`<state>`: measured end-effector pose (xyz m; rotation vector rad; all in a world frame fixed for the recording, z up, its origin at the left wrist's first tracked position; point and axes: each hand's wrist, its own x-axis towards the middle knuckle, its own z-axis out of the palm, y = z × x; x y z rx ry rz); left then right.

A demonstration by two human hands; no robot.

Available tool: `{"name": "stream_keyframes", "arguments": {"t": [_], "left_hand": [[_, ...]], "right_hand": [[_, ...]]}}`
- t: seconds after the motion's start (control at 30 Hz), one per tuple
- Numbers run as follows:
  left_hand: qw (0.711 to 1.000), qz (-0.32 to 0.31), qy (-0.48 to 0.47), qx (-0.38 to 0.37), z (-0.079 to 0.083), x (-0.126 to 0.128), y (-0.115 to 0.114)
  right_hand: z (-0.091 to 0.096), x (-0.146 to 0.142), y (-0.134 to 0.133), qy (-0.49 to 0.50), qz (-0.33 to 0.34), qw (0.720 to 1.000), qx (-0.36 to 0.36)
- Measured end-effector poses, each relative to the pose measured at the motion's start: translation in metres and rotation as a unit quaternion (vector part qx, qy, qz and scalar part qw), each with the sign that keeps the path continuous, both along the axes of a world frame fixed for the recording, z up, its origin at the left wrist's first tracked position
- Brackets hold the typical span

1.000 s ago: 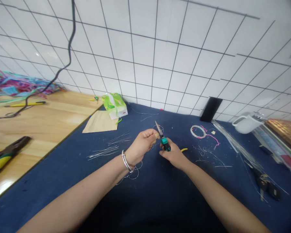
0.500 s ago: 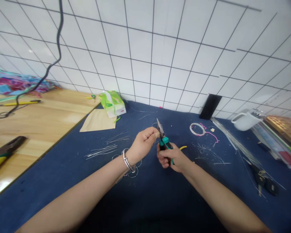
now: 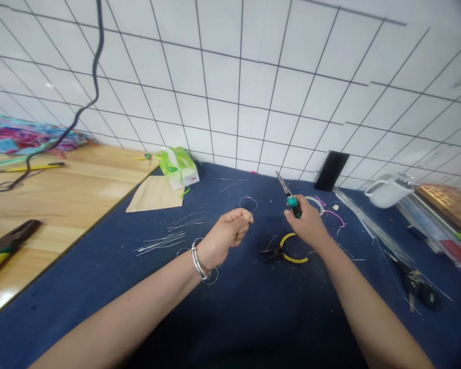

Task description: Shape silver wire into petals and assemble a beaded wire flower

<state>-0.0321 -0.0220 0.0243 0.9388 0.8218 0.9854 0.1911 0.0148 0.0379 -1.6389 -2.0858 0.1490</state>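
My left hand point(image 3: 226, 237) is closed in a pinch on a thin wire bent into a small loop point(image 3: 248, 204) that sticks up from the fingertips. A silver bangle sits on that wrist. My right hand point(image 3: 308, 225) is wrapped round teal-handled needle-nose pliers point(image 3: 288, 195), jaws pointing up and left, well to the right of the loop. Between the hands, yellow-handled pliers point(image 3: 286, 251) lie on the blue mat point(image 3: 230, 307).
Cut wire pieces point(image 3: 165, 238) lie left of my hand. A green tissue pack point(image 3: 177, 166) and brown envelope point(image 3: 156, 193) sit behind. A white cup point(image 3: 386, 190), a wire bundle point(image 3: 372, 225), keys point(image 3: 418, 287) and big pliers point(image 3: 5, 243) on the wooden table flank the mat.
My right hand has pulled the teal pliers away from the wire, up and to the right. That uncovered the yellow pliers on the mat. My left hand stays put with the loop.
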Motion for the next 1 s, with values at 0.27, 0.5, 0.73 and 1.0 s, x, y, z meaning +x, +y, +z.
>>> {"name": "stream_keyframes", "arguments": {"t": [0.27, 0.5, 0.73, 1.0], "left_hand": [[0.999, -0.030, -0.032, 0.005, -0.012, -0.005, 0.011], [0.999, -0.016, 0.037, 0.022, -0.010, -0.007, 0.009], [0.998, 0.010, 0.053, 0.025, -0.004, -0.013, 0.011], [0.998, 0.032, 0.051, 0.032, -0.006, -0.016, 0.016]], "right_hand": [[-0.004, 0.073, -0.008, -0.261, -0.037, 0.958, -0.110], [-0.008, 0.070, -0.029, -0.354, -0.092, 0.931, 0.000], [0.003, 0.065, -0.032, -0.389, -0.072, 0.914, 0.087], [-0.019, 0.067, 0.001, -0.302, -0.062, 0.951, 0.011]]}}
